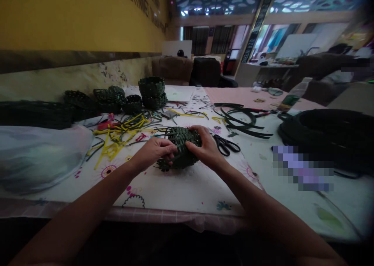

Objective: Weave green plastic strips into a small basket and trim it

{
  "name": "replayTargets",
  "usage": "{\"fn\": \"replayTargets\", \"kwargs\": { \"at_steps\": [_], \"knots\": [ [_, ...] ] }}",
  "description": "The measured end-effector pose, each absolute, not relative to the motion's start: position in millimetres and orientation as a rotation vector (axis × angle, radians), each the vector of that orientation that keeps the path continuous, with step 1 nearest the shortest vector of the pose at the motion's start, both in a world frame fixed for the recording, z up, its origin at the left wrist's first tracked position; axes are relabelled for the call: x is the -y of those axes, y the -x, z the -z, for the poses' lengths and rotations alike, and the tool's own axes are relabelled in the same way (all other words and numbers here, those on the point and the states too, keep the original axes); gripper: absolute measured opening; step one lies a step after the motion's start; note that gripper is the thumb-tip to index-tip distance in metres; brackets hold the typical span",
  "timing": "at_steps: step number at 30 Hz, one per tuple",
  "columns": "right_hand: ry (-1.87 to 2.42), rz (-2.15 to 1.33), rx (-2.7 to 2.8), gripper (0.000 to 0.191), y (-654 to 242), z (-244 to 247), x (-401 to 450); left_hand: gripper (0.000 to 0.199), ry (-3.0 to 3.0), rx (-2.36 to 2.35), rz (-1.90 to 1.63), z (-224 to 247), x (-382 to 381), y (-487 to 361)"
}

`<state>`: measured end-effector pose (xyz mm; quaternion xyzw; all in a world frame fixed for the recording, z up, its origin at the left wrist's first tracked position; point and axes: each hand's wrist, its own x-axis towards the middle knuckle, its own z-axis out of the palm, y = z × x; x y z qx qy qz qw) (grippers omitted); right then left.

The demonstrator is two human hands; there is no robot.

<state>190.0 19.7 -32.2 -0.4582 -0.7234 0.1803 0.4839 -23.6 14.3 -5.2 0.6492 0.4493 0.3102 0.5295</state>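
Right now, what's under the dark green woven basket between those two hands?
White flower-patterned tablecloth shows around the woven basket. The patch directly beneath is covered, so I can't tell whether anything else lies there.

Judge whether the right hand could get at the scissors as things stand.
Probably yes: the scissors lie close beside the right hand, their handles uncovered. Nothing seems to block the way, though the hand is holding the basket and would likely need to let go first.
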Motion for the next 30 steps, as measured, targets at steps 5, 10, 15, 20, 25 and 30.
{"fn": "replayTargets", "kwargs": {
  "at_steps": [5, 10, 15, 20, 25, 30],
  "knots": [
    [1.139, -0.418, 1.774, 0.036, -189, 33, -20, 0.023, -1.539, -1.173, -0.73, -2, -8, 17],
    [1.133, -0.397, 1.766, 0.037, -190, 34, -21, 0.023, -1.577, -1.227, -0.729, -2, -8, 14],
    [1.1, -0.466, 1.798, 0.037, -188, 30, -20, 0.03, -1.646, -1.234, -0.716, 0, -5, 21],
    [1.095, -0.469, 1.777, 0.04, -182, 29, -19, 0.035, -1.74, -1.168, -0.818, 9, -1, 19],
    [1.087, -0.468, 1.786, 0.04, -182, 29, -17, 0.035, -1.407, -1.16, -1.023, 25, 6, 3],
    [1.09, -0.459, 1.768, 0.041, -183, 31, -18, 0.034, -1.381, -1.217, -1.064, 29, 3, -5]
  ]
}}
